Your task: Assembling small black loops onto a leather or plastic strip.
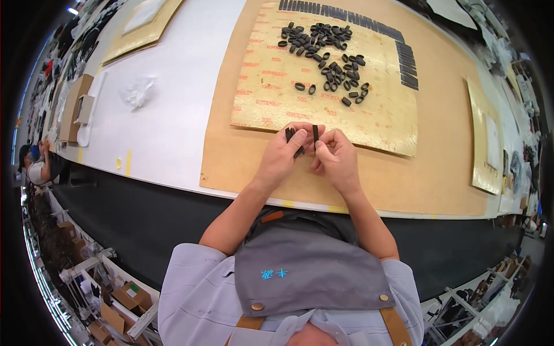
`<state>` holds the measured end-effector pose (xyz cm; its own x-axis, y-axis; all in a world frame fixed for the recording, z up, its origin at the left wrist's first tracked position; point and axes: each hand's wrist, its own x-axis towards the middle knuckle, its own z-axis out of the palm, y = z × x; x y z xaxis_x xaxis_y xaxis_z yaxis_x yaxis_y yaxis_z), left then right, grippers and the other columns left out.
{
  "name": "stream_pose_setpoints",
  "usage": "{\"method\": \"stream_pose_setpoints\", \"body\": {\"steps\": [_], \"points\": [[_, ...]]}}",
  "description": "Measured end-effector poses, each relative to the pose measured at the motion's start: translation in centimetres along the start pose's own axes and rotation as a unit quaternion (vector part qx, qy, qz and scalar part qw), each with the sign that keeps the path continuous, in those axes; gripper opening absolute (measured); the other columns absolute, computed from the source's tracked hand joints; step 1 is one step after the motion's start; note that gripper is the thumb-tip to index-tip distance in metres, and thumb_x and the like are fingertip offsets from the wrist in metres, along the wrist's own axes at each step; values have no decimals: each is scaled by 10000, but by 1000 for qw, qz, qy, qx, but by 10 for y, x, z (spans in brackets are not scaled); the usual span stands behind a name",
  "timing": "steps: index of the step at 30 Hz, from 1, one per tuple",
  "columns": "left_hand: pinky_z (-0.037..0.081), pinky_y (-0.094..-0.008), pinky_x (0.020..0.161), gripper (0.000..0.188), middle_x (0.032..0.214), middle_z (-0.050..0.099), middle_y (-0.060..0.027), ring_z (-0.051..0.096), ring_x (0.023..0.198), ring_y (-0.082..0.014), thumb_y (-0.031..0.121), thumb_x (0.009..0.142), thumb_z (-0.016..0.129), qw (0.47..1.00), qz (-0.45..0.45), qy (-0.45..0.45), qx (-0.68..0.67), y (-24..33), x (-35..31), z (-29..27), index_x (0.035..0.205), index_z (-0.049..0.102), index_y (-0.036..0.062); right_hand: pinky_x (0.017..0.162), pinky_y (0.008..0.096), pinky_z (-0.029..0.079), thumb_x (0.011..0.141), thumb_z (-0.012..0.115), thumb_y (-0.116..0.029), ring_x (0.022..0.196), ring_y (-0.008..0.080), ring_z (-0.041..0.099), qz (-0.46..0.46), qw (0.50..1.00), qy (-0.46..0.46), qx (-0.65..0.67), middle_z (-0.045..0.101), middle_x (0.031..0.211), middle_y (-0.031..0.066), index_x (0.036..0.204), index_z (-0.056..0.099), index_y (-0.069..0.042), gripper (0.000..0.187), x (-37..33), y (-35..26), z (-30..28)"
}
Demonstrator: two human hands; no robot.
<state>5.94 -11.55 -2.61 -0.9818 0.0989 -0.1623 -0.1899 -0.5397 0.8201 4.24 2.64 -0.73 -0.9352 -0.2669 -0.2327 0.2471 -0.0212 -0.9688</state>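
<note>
1. Black strips (290,137) sit bundled in our left hand (280,154), fingers gripping; our right hand (337,158) pinches a single strip (315,132) at the near edge of the yellow board (259,86).
2. We judge the work partway: flat pieces (369,25) line the board's far and right edges; rings (354,75) lie loose mid-board, seemingly left.
3. Red print (302,99) repeats across the board; blue lettering (274,274) marks our apron (317,288).

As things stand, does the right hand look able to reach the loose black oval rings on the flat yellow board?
Probably yes: the right hand is close to the flat yellow board, and nothing visible blocks its way to the rings. However, it pinches a thin black strip.
</note>
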Motion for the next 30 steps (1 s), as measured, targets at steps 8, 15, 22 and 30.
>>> {"method": "stream_pose_setpoints", "body": {"steps": [8, 15, 22, 30], "points": [[236, -178, 427, 203, 613, 376, 74, 293, 482, -14, 257, 948, 520, 993, -117, 16, 14, 7, -5, 2, 976, 531, 57, 487, 219, 472, 865, 561, -55, 533, 85, 553, 21, 996, -17, 87, 550, 705, 30, 874, 528, 11, 74, 4, -2, -19], [236, -181, 427, 188, 608, 406, 80, 313, 489, -4, 246, 911, 590, 985, -46, 45, 162, 4, -6, 8, 892, 548, 64, 532, 220, 498, 871, 583, -64, 588, 105, 595, 34, 992, -68, 99, 598, 754, 60, 910, 553, 25, 101, 4, 0, -26], [233, -187, 409, 176, 566, 415, 73, 318, 467, -5, 220, 888, 619, 985, -94, -2, 142, 9, -5, 2, 854, 570, 54, 532, 226, 503, 857, 600, -65, 576, 105, 595, 76, 985, -110, 107, 611, 744, 65, 883, 572, 20, 93, 3, -7, -32], [195, -198, 395, 118, 559, 382, 71, 279, 451, -20, 161, 878, 607, 977, -186, -70, 80, 18, -4, -5, 842, 576, 53, 480, 213, 470, 840, 611, -65, 532, 99, 578, 113, 979, -115, 124, 608, 720, 55, 862, 570, -6, 75, 4, -4, -41]]}}
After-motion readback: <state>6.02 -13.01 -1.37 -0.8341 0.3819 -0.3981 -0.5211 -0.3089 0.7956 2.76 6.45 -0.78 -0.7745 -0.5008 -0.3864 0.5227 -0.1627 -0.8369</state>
